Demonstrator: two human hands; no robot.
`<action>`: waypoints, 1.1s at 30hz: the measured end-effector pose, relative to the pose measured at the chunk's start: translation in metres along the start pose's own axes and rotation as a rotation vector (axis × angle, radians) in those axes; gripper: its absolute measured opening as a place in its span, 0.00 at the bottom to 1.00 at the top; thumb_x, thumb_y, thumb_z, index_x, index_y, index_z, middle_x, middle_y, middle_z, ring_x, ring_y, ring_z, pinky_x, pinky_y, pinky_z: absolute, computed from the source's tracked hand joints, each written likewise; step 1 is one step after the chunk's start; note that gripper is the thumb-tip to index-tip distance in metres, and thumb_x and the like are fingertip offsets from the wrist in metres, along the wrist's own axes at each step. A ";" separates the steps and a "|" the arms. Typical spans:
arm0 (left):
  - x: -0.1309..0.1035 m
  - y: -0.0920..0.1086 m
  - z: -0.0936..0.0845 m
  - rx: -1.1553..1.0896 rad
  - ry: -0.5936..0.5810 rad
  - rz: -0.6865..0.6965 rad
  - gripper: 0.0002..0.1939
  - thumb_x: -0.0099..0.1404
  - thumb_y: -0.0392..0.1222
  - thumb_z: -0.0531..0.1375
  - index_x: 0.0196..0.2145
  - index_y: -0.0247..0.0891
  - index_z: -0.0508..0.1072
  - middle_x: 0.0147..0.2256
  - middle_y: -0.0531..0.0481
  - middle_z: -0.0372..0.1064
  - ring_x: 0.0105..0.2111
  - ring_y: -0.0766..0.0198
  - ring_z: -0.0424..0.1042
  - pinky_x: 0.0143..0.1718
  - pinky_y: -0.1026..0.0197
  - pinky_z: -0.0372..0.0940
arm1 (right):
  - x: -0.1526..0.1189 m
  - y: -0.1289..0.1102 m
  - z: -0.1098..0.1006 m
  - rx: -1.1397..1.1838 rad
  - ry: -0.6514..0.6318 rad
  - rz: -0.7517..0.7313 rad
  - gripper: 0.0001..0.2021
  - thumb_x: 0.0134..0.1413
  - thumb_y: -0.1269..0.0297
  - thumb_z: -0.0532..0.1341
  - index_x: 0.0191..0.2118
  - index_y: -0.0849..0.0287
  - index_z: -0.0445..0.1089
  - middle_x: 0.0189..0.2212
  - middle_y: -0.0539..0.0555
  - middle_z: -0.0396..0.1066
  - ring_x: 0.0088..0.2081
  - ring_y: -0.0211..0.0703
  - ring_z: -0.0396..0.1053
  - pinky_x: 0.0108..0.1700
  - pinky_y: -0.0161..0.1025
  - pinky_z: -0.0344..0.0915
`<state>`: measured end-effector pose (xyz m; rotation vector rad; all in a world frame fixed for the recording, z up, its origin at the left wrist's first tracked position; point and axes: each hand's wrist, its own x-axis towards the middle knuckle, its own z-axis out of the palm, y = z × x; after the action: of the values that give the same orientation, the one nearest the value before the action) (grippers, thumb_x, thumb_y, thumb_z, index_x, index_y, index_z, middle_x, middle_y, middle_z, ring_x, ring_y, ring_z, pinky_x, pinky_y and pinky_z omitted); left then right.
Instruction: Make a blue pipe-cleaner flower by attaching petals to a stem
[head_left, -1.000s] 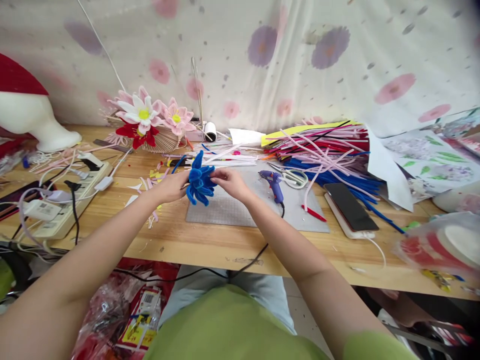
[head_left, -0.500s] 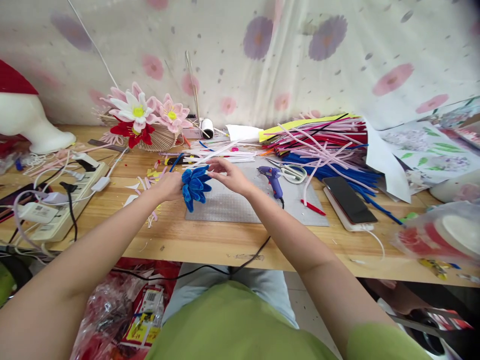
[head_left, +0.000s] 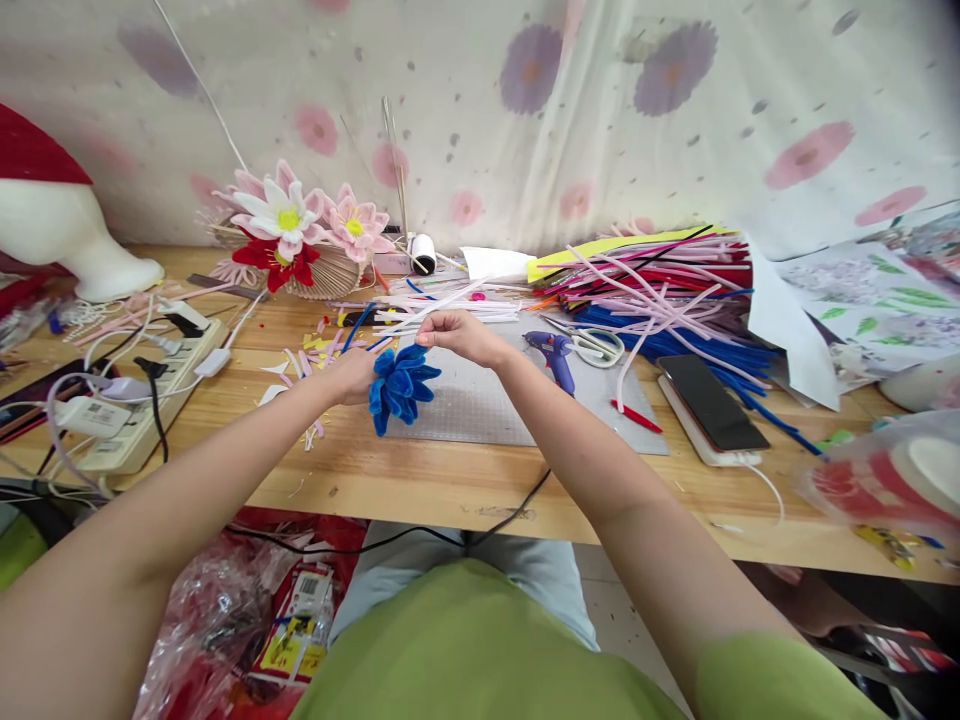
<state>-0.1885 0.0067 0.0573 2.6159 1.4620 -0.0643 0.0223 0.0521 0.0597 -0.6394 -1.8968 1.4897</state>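
A blue pipe-cleaner flower (head_left: 403, 385) with many pointed petals is held over the left part of the grey cutting mat (head_left: 480, 412). My left hand (head_left: 356, 376) is closed around its base, the fingers mostly hidden behind the petals. At the flower's upper right, my right hand (head_left: 459, 336) pinches a petal tip between thumb and forefinger. Right of that hand, a purple glue gun (head_left: 553, 358) and white-handled scissors (head_left: 598, 346) lie on the mat. A red pen-like tool (head_left: 637, 416) rests near the mat's right edge.
Bundled pipe cleaners (head_left: 652, 280) lie at the back right. A phone (head_left: 714, 402) sits on a white power bank. Finished flowers (head_left: 289, 220) on a fan stand at the back left. A power strip (head_left: 161, 395) with tangled cables occupies the left. A bagged cup (head_left: 892, 475) is far right.
My right fingers have closed from a looser reach into a pinch on a petal. The flower has turned slightly, its petals facing more upward. The whole view has shifted a little.
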 end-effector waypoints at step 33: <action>0.013 0.003 -0.013 -0.860 -0.001 -0.121 0.22 0.61 0.49 0.50 0.48 0.34 0.68 0.41 0.44 0.72 0.42 0.55 0.69 0.42 0.53 0.66 | -0.008 -0.018 0.014 -0.513 0.375 0.071 0.09 0.52 0.61 0.58 0.26 0.60 0.68 0.24 0.49 0.68 0.28 0.37 0.63 0.32 0.35 0.55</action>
<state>-0.1794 0.0178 0.0689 1.8269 1.2526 0.4457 0.0175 0.0333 0.0738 -1.1383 -1.9655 0.8325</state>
